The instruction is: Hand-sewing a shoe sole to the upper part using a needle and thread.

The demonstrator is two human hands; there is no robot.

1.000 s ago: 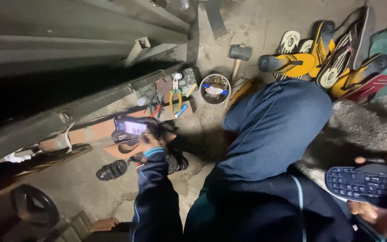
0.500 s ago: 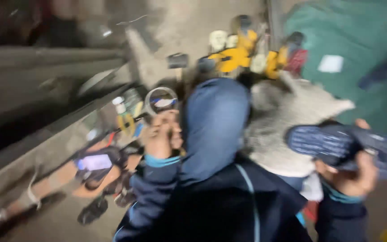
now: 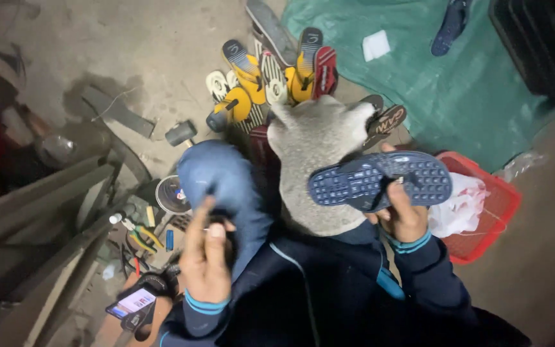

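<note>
My right hand (image 3: 405,215) grips a dark blue sandal (image 3: 380,180), held sole-up with its studded tread facing me, just over a grey cloth (image 3: 316,154) draped on my right knee. My left hand (image 3: 205,257) is raised in front of my left knee (image 3: 223,180), which is in blue trousers. Its thumb presses against the fingers. Something tiny and thin may be pinched there; I cannot tell what it is. Both sleeves are dark blue with teal cuffs.
A pile of yellow, black and red flip-flops (image 3: 271,71) lies ahead. A green tarp (image 3: 457,90) lies to the right, and a red basket (image 3: 499,215) holds a white bag (image 3: 460,205). A hammer (image 3: 181,133), round tin (image 3: 171,194), pliers (image 3: 139,236), a lit phone (image 3: 135,300) and metal beams (image 3: 40,205) are at left.
The view has swung right toward the tarp and basket. My left hand rose from the tools near the phone to my knee. The sandal moved inward over the grey cloth.
</note>
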